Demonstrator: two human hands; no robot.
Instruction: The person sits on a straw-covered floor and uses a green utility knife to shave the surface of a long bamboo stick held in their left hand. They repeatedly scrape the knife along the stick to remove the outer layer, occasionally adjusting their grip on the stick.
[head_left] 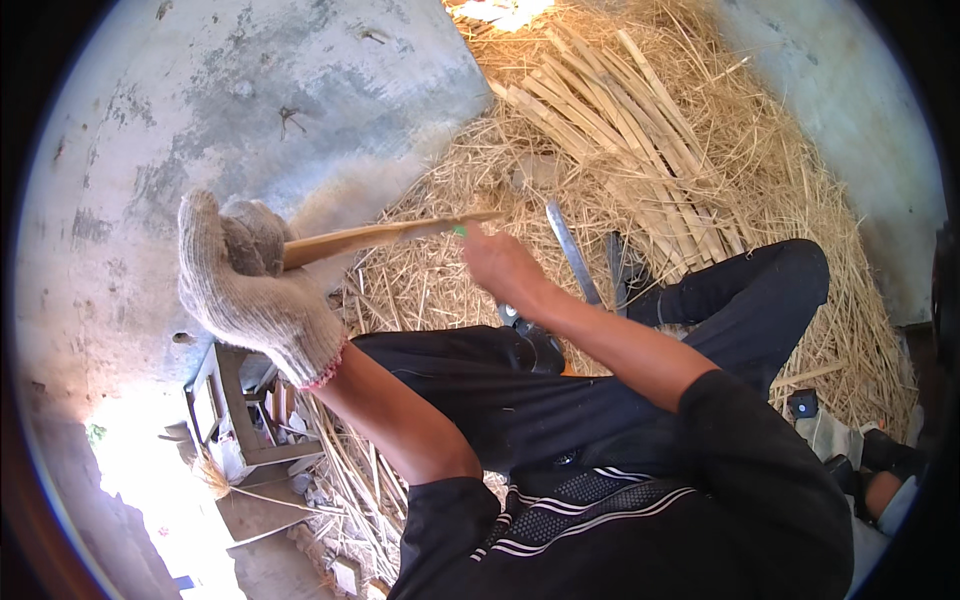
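My left hand (pixel 262 275), in a thick off-white knitted glove, is closed round one end of a bamboo strip (pixel 370 238). The strip points right and slightly upward, its thin far end passing just above my right hand (pixel 505 268). That hand is bare, its fingers curled in a fist beside the strip. A small bit of green (pixel 460 230) shows at its knuckles; what it belongs to is hidden by the fist. Beyond my right forearm a long metal blade (pixel 570 250) slants over the straw, its lower end covered by the arm.
Split bamboo strips (pixel 630 130) lie in a bundle on loose straw (pixel 440 285) ahead. A pale, stained wall (pixel 330 90) rises at the left. A small wooden stool-like frame (pixel 240 415) stands at lower left. My bent legs (pixel 740 310) spread across the middle. Another person's arm (pixel 882 492) shows at lower right.
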